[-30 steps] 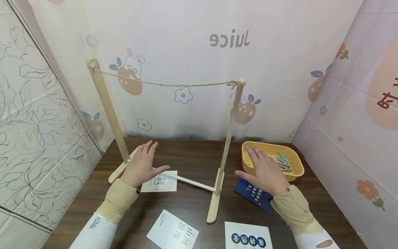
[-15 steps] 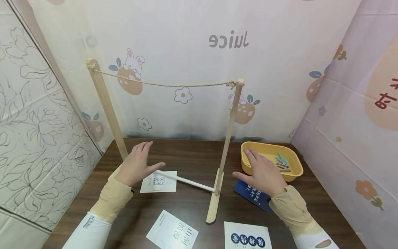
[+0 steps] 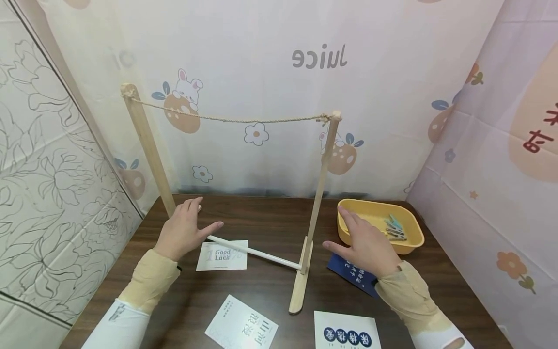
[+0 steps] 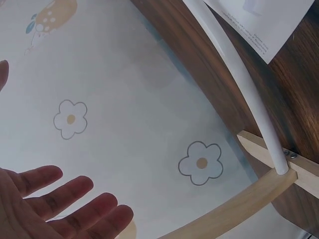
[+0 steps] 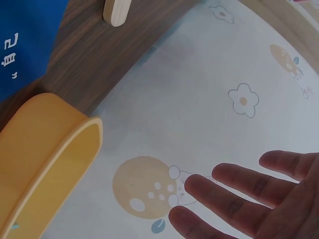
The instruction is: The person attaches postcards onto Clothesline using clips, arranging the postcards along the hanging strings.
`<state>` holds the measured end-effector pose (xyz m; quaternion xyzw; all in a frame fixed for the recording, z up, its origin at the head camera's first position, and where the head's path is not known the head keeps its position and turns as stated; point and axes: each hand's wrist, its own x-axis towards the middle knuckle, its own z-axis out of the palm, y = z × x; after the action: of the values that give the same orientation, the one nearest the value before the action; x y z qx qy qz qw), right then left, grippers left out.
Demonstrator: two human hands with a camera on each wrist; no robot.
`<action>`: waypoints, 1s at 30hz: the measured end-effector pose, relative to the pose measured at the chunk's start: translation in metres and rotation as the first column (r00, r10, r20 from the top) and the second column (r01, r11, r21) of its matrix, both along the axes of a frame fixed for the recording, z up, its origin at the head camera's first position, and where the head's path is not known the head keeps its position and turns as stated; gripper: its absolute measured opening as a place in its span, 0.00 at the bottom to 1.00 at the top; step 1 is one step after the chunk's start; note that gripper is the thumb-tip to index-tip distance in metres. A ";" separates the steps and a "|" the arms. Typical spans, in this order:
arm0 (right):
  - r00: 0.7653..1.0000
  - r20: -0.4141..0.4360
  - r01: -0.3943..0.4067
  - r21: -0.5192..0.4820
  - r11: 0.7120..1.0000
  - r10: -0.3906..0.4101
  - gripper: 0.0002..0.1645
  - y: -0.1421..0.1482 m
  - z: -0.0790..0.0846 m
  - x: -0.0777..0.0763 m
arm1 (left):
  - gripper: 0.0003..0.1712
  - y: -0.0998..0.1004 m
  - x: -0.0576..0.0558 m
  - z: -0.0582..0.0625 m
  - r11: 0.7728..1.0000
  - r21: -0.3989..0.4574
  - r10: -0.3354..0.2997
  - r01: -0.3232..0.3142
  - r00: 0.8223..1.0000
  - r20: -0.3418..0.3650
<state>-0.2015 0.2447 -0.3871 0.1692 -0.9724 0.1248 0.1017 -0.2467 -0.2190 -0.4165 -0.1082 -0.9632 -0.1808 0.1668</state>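
Note:
My left hand (image 3: 183,230) is held in the air with fingers extended and thumb apart, near the left post (image 3: 150,150) of a wooden stand, hiding its foot. A twine line (image 3: 235,120) joins this post to the right post (image 3: 321,189), and a white rod (image 3: 266,255) links them low down. Fingers spread, my right hand (image 3: 370,245) hovers before the yellow basket (image 3: 416,242). Small clips (image 3: 395,228), some teal, lie inside it. Partly covered by the right hand is a blue card (image 3: 348,274). Neither hand holds anything.
A "Good Luck" card (image 3: 223,265) lies under the rod. Nearer are a pale grey-printed card (image 3: 237,320) and a white card with blue circles (image 3: 344,322). The stand's right foot (image 3: 298,293) juts forward on the dark wood table (image 3: 261,213); a patterned curtain (image 3: 261,169) hangs behind.
My left hand has moved left and slightly down, uncovering more of the Good Luck card. The right hand has shifted only a little left. The view has turned slightly; cards and stand stay put.

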 end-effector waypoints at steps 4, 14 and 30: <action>1.000 0.008 -0.004 -0.018 1.000 0.004 0.64 -0.003 0.001 0.002 | 0.55 -0.002 0.000 0.000 1.000 0.017 -0.005 0.006 1.000 -0.016; 1.000 0.022 -0.013 -0.094 0.996 0.016 0.64 -0.006 -0.003 0.005 | 0.50 -0.006 -0.003 -0.003 0.999 0.043 -0.012 0.017 0.993 -0.114; 0.996 0.079 -0.021 -0.181 0.983 0.036 0.62 -0.021 -0.006 0.002 | 0.40 -0.011 -0.011 -0.001 0.995 0.093 -0.017 0.039 0.974 -0.226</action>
<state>-0.1992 0.2235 -0.3928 0.1681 -0.9579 0.2205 0.0748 -0.2573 -0.2303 -0.4173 -0.1335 -0.9265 -0.2162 0.2774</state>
